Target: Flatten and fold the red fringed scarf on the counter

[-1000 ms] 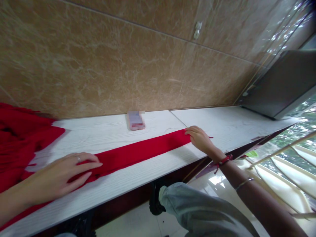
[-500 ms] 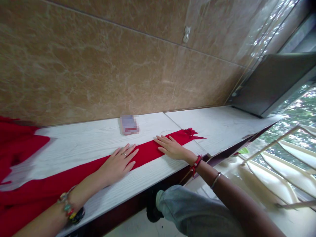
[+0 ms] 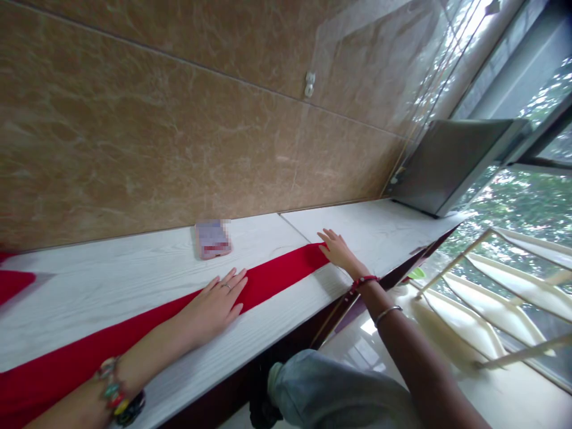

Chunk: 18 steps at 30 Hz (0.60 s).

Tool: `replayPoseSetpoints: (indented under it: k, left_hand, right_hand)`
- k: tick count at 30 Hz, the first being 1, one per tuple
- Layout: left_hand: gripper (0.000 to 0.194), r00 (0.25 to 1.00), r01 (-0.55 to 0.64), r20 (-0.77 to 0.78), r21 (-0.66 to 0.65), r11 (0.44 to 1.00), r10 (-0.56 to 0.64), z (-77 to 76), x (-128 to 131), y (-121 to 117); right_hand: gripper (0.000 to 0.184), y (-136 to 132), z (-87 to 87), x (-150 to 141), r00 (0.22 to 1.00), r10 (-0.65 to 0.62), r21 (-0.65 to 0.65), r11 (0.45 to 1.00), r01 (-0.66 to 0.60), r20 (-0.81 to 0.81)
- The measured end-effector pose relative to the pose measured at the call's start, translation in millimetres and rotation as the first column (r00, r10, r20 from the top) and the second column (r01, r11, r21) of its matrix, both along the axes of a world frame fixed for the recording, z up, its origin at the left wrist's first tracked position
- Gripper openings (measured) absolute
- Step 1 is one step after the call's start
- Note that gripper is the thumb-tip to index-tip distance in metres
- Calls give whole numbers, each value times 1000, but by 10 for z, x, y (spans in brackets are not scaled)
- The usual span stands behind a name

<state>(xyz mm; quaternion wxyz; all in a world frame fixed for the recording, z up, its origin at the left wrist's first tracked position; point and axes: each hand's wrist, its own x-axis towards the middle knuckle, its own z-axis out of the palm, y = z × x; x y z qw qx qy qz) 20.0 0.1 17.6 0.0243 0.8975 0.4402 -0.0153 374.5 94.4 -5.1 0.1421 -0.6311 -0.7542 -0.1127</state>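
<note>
A long red scarf (image 3: pixel 279 277) lies stretched along a white wood-grain countertop (image 3: pixel 357 220). My left hand (image 3: pixel 218 307) rests palm down on its middle part, fingers extended and a ring on one of them. At the scarf's far right end, my right hand (image 3: pixel 338 251) lies over the cloth with its fingers apart. That hand covers the fringe there. Neither hand grips the cloth as far as I can see.
A phone-like object (image 3: pixel 213 239), partly pixelated, lies near the brown marbled wall (image 3: pixel 179 137). More red fabric (image 3: pixel 15 285) sits at the left edge. A grey box-shaped appliance (image 3: pixel 447 161) stands at the counter's far end. A cream tiered rack (image 3: pixel 487 298) is on the right.
My right hand has slid along the scarf to its right end, covering the fringe. My left hand stays on the cloth. The view has shifted to the right.
</note>
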Motion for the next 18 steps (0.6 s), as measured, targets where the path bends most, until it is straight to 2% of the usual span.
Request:
replayPoseSetpoints:
  k: [2, 4, 5, 7, 10, 12, 15, 18]
  left_hand:
    - [50, 997, 70, 39, -2, 998, -70, -11, 124, 47]
    - [50, 990, 125, 57, 13, 992, -126, -59, 203, 83]
    - [50, 988, 143, 62, 23, 989, -145, -90, 224, 95]
    - [50, 984, 158, 77, 48, 986, -161, -147, 239, 107]
    - [50, 983, 151, 91, 68, 986, -157, -187, 231, 105]
    - [50, 985, 145, 90, 64, 987, -150, -181, 230, 97]
    - [50, 987, 131, 85, 49, 990, -135, -152, 243, 82]
    - [50, 991, 113, 75, 24, 993, -114, -129, 256, 68]
  right_hand:
    - [39, -28, 137, -189, 974, 203, 48, 979, -199, -97]
    - [35, -85, 224, -379, 891, 416, 50, 909, -414, -183]
    - [33, -116, 236, -460, 854, 477, 32, 876, -481, -206]
    - [35, -166, 194, -574, 828, 520, -44, 841, -539, -208]
    - [43, -190, 23, -596, 864, 491, -178, 845, -504, -116]
    - [44, -173, -93, -517, 895, 443, -219, 869, -444, -55]
    - [44, -120, -182, -321, 944, 329, -218, 920, -325, -19]
    - [43, -73, -135, -137, 984, 177, -148, 973, -176, -3]
